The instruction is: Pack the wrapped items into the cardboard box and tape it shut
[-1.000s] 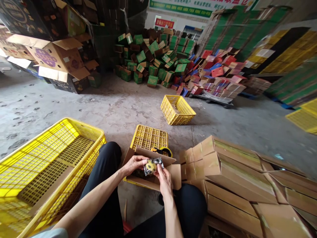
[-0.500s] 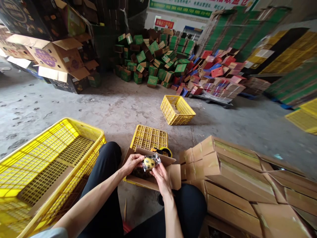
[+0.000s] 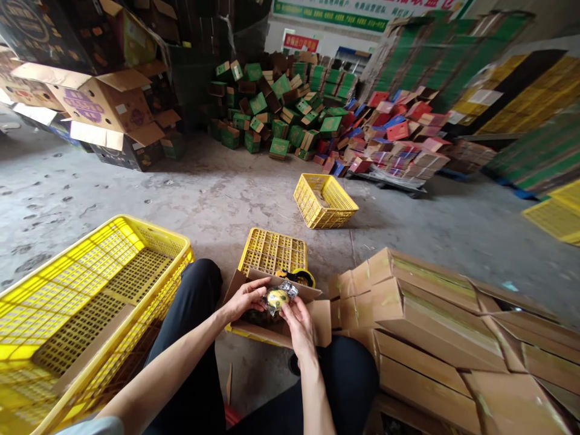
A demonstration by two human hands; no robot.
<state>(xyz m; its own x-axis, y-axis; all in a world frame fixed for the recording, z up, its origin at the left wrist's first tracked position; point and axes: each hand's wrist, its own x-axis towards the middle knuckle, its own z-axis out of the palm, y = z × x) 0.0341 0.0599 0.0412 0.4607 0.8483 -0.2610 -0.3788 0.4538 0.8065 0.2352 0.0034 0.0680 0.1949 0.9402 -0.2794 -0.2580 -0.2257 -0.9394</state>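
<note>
My right hand (image 3: 296, 320) grips a wrapped yellow fruit-like piece (image 3: 277, 298), rounded, in a shiny clear plastic packet with dark print. My left hand (image 3: 247, 299) is closed at the packet's left end, thumb and fingertips against the wrapper. Both hands are above an open cardboard box (image 3: 322, 320), whose flaps stand out to the sides. Dark wrapped pieces inside the box are mostly hidden by my hands. Under the box is an upturned yellow plastic crate (image 3: 272, 248), and a tape dispenser (image 3: 302, 276) with yellow tape lies on it, just beyond the box.
A large yellow crate (image 3: 181, 251) stands to my left with a cardboard piece inside. Stacked cardboard boxes (image 3: 435, 320) fill my right side. Another yellow crate (image 3: 326, 208) sits on the concrete floor ahead. Piles of green boxes (image 3: 278, 148) and red boxes (image 3: 396, 132) lie farther back.
The wrapped piece has shifted slightly right and turned between my hands. My left fingers have spread a little along its edge. Box and crates stay where they were.
</note>
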